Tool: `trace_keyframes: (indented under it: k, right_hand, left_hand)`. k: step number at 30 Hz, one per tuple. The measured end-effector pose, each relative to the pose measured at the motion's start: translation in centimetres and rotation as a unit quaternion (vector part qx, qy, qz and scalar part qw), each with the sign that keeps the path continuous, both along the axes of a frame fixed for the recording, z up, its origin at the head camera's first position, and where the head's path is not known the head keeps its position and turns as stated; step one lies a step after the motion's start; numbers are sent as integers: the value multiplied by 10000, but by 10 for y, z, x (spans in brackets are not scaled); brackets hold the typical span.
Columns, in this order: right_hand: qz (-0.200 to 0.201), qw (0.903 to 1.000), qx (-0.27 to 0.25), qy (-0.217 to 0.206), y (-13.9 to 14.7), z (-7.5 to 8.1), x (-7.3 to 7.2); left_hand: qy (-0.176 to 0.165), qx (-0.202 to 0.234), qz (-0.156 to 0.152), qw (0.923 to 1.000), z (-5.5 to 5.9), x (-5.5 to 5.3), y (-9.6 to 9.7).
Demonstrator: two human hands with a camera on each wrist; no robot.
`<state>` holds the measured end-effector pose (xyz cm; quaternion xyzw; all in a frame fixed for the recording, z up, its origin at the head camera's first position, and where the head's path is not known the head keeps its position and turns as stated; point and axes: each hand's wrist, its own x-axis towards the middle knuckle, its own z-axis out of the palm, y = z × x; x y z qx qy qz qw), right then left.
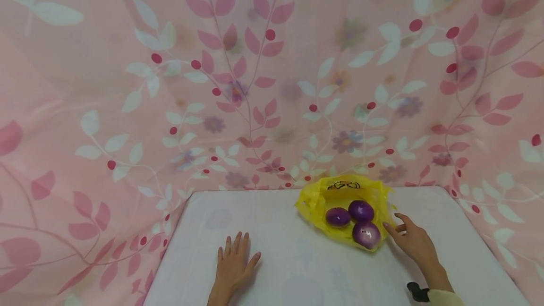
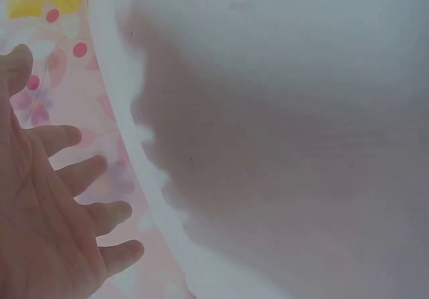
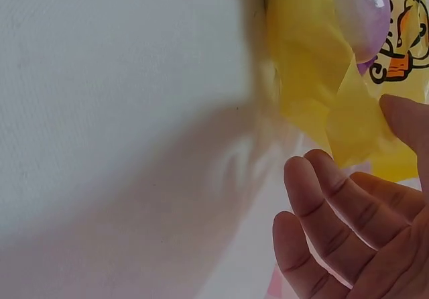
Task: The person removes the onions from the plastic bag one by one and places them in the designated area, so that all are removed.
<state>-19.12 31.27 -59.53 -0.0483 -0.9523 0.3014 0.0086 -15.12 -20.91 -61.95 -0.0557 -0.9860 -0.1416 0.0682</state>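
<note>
A crumpled yellow plastic bag (image 1: 314, 202) with dark print lies on the table, its mouth spread towards me. Inside sit three glossy round things that look like purple onions: one at the left (image 1: 337, 217), one behind (image 1: 361, 211) and a paler one in front (image 1: 366, 235). My right hand (image 1: 414, 242) is at the bag's right side, fingers loosely bent and apart. In the right wrist view the thumb (image 3: 405, 121) meets the bag's yellow edge (image 3: 358, 121); whether it presses there I cannot tell. My left hand (image 1: 233, 259) is spread, palm down, over the table, holding nothing.
The white-covered table (image 1: 272, 221) reaches back to a pink curtain (image 1: 255, 84) with leaf and flower print, which also hangs at both sides. A dark strap-like piece (image 1: 418, 292) shows at my right wrist, beside a pale sleeve (image 1: 444, 298).
</note>
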Motion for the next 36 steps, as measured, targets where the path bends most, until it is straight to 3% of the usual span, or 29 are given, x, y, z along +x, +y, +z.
trace_keyframes:
  k: [17,21,28,36]
  right_hand:
    - [-124,9995,-28,297,1,-8,3]
    - [-120,9993,-166,318,1,-11,3]
    - [-208,9988,-428,131,0,-11,4]
    - [-308,9967,-737,140,-2,-11,4]
  left_hand:
    - [127,323,-406,9986,3,-2,24]
    - [209,518,-599,9966,5,-5,39]
    - [-458,834,-685,9931,16,-14,74]
    - [-531,1095,-858,9889,30,-25,115]
